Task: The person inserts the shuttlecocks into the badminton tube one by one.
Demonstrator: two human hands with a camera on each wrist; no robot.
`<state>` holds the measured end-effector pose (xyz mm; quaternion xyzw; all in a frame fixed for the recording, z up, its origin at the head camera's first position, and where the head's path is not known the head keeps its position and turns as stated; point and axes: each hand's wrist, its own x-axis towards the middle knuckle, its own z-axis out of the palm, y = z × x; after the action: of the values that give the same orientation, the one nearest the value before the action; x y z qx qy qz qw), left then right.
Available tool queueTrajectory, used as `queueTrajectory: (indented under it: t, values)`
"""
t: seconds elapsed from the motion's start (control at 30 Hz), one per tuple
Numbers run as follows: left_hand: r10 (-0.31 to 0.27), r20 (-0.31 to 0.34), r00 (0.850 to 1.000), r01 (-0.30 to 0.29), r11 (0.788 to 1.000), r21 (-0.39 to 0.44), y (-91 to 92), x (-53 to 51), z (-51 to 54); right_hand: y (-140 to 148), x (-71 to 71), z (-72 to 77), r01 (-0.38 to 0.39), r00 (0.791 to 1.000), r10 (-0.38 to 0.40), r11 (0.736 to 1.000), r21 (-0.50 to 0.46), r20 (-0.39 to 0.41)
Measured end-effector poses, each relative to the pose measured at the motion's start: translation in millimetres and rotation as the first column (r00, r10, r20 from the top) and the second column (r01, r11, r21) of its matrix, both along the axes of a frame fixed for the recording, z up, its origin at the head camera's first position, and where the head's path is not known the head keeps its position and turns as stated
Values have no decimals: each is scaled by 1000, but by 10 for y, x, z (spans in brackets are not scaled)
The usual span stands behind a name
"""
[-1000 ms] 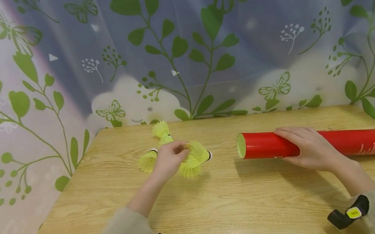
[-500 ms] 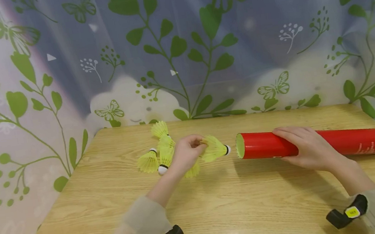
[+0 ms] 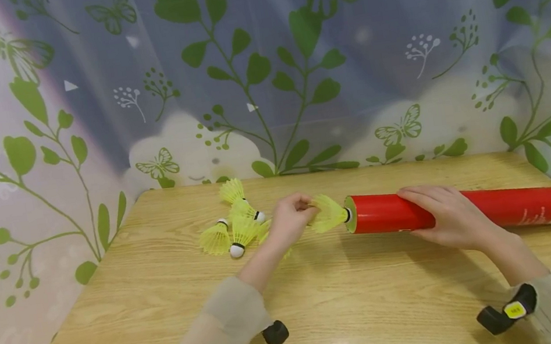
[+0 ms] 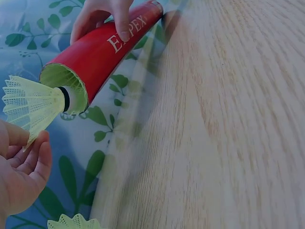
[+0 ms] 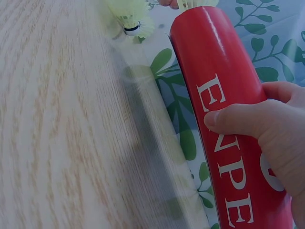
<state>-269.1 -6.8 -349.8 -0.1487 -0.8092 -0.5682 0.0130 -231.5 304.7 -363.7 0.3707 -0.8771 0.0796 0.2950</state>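
Observation:
A red tube (image 3: pixel 387 213) lies on its side, its open end facing left. My right hand (image 3: pixel 448 217) grips it from above; in the right wrist view the thumb of that hand (image 5: pixel 271 119) lies along the lettering. Between thumb and fingers, my left hand (image 3: pixel 290 220) pinches the skirt edge of a yellow shuttlecock (image 3: pixel 330 213). In the left wrist view the white cork end of that shuttlecock (image 4: pixel 35 102) sits just inside the mouth of the tube (image 4: pixel 95 62), with the skirt outside.
Several yellow shuttlecocks lie in a group left of my left hand, one (image 3: pixel 215 238) at the group's left side. They rest on a wooden table (image 3: pixel 325 300). A patterned curtain (image 3: pixel 266 108) hangs behind the table's back edge.
My left hand has moved right from the group, carrying one shuttlecock to the tube, and its cork has entered the mouth. My right hand keeps its grip on the tube.

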Motion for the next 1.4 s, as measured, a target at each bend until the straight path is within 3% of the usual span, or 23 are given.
queueTrajectory:
  t: [0.57, 0.93, 1.27, 1.4]
  values:
    - [-54, -2, 999, 54, 998, 35, 283, -74, -94, 6, -8, -9, -7, 1000, 7, 1000, -1, -2]
    - [-56, -5, 998, 55, 994, -95, 267, -78, -114, 8, -7, -6, -10, 1000, 10, 1000, -1, -1]
    - [-84, -31, 996, 78, 986, -148, 242, -76, -80, 19, -16, -13, -17, 1000, 17, 1000, -4, -3]
    - [-84, -29, 996, 80, 989, -123, 260, -81, -78, 21, -14, -12, -15, 1000, 15, 1000, -10, -6]
